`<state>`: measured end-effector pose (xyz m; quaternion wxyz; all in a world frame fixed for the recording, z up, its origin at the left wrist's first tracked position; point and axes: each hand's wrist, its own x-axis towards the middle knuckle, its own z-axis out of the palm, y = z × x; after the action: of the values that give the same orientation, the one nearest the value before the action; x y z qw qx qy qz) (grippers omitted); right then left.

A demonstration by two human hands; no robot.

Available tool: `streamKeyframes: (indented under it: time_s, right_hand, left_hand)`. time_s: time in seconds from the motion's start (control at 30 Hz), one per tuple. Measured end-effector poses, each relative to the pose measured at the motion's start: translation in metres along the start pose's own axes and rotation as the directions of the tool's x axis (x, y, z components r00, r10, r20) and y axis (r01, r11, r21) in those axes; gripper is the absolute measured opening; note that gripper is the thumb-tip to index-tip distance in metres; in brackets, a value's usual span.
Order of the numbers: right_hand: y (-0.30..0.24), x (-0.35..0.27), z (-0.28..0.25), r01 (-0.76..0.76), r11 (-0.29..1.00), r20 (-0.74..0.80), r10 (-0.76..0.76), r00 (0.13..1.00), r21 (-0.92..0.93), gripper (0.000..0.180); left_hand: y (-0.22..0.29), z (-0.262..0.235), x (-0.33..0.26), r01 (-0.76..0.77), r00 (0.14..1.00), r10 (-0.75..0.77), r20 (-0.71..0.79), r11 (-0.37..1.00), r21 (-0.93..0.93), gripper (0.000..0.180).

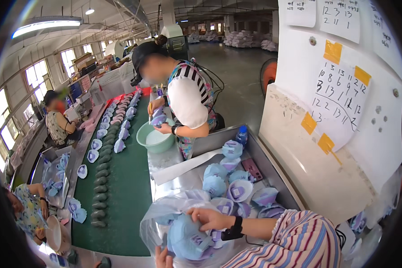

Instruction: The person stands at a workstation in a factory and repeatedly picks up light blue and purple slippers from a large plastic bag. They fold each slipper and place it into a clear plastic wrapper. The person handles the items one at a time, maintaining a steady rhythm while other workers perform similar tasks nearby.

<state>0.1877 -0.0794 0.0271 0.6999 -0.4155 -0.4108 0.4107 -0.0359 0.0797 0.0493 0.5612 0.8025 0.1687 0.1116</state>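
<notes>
A clear plastic bag stands in front of me with a stack of cupped, light-blue and purple fabric pieces inside its mouth. They look like shoe uppers. My right hand, a black band on its wrist, reaches over the bag from the right. Its curled fingers and thumb are on the upper edge of a light-blue piece. Only a few bent fingers of my left hand show at the lower edge, against the near side of the bag; the rest of that hand is out of the picture.
More fabric pieces lie in a metal tray with a phone and a blue-capped bottle. A green conveyor belt carries rows of pieces and dark forms. Beyond, a co-worker brushes a piece over a green bowl.
</notes>
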Motion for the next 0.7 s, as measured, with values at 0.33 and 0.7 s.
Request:
streamKeyframes:
  time_s: [0.33, 0.7]
  right_hand:
    - [0.053, -0.018, 0.012, -0.388, 0.916, -0.077, 0.396, 0.915, 0.098, 0.050]
    - [0.045, -0.044, -0.008, -0.303, 0.533, -0.027, 0.523, 0.852, 0.790, 0.054]
  left_hand:
    - [0.022, 0.059, 0.023, 0.022, 0.928, -0.019, -0.373, 1.000, 0.005, 0.034]
    - [-0.012, 0.047, 0.019, 0.260, 0.965, -0.254, -0.059, 0.956, 0.139, 0.030]
